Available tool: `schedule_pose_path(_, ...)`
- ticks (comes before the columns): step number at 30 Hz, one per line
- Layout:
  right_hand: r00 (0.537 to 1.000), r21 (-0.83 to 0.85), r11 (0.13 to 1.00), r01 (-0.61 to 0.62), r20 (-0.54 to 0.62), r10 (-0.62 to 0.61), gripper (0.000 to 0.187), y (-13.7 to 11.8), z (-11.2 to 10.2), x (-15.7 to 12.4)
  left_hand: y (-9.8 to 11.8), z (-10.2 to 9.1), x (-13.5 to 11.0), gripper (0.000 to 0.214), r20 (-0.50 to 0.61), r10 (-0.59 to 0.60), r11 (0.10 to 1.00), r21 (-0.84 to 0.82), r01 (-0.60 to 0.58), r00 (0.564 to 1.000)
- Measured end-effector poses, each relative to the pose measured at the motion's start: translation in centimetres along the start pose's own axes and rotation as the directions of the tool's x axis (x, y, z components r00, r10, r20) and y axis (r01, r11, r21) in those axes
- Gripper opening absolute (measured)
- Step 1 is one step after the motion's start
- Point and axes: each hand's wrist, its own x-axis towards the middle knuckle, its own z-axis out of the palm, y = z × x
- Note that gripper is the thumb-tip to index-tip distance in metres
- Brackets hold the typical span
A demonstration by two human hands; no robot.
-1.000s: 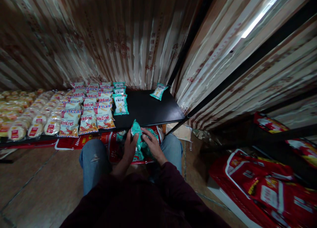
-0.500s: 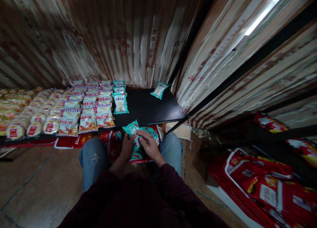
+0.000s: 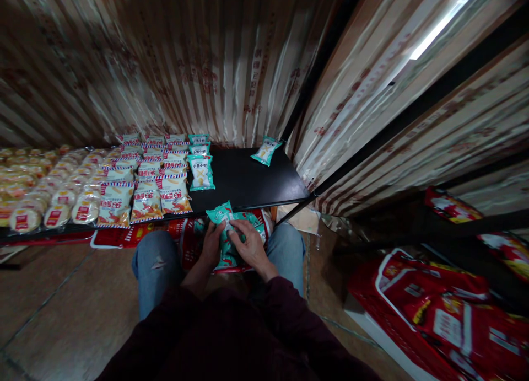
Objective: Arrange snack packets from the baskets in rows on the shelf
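Between my knees, my left hand (image 3: 212, 244) is closed on the left side of a teal snack packet (image 3: 220, 211). My right hand (image 3: 250, 247) pinches the same packet from the right, its fingertips on the printed face. Just beneath is a red basket (image 3: 192, 246) with more teal packets (image 3: 257, 221) in it, partly hidden by my hands. On the black shelf (image 3: 243, 177) ahead, a short column of teal-and-white packets (image 3: 201, 172) stands beside the striped packets. One more teal-and-white packet (image 3: 266, 150) leans at the shelf's back right corner.
Rows of red-and-blue-edged snack packets (image 3: 115, 204) and round wrapped crackers (image 3: 25, 218) fill the shelf's left. Black metal posts (image 3: 343, 174) slant up at the right. Large red bags (image 3: 446, 315) lie at the lower right. A pleated curtain (image 3: 231, 66) hangs behind.
The packet in my hands has shifted very slightly right and tilted a little. Both hands keep hold of it, and the shelf goods have not moved.
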Motion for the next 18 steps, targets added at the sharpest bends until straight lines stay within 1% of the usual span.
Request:
schedule_pose_path(3,0.999,-0.126,0.991,0.041,0.014,-0.040,0.039,0.0,-0.1,-0.1,-0.2,0.0,0.0,0.016,0.003,0.026,1.000,0.009,-0.026,1.000)
schedule_pose_path(5,0.999,-0.196,0.980,0.036,0.022,-0.033,0.047,-0.1,-0.2,-0.2,-0.5,0.0,-0.1,0.021,-0.002,0.033,0.999,-0.004,-0.033,0.999)
schedule_pose_path(7,0.999,-0.244,0.970,0.021,0.037,-0.012,0.053,-0.2,-0.4,-0.3,-0.7,0.0,-0.2,0.028,0.020,0.038,0.997,-0.063,-0.037,0.999)
schedule_pose_path(9,0.998,-0.272,0.962,0.008,0.056,0.007,0.057,-0.4,-0.6,-0.4,-0.7,0.3,-0.4,0.036,0.057,0.039,0.987,-0.156,-0.030,0.998)
schedule_pose_path(12,0.998,-0.297,0.955,-0.008,0.054,0.025,0.061,-0.7,-0.8,-0.5,-0.4,0.8,-0.6,0.045,0.088,0.000,0.969,-0.247,0.021,0.996)
schedule_pose_path(14,0.999,-0.295,0.955,-0.026,0.029,0.036,0.066,-0.7,-0.9,-0.5,-0.2,1.0,-0.7,0.047,0.080,-0.025,0.972,-0.232,0.043,0.996)
schedule_pose_path(16,0.999,-0.270,0.962,-0.046,0.006,0.049,0.071,-0.7,-0.8,-0.4,-0.3,1.1,-0.8,0.048,0.073,-0.013,0.979,-0.201,0.028,0.997)
schedule_pose_path(18,0.998,-0.225,0.972,-0.070,-0.009,0.070,0.074,-0.5,-0.7,-0.2,-0.4,1.1,-0.8,0.051,0.069,0.023,0.984,-0.178,-0.010,0.997)
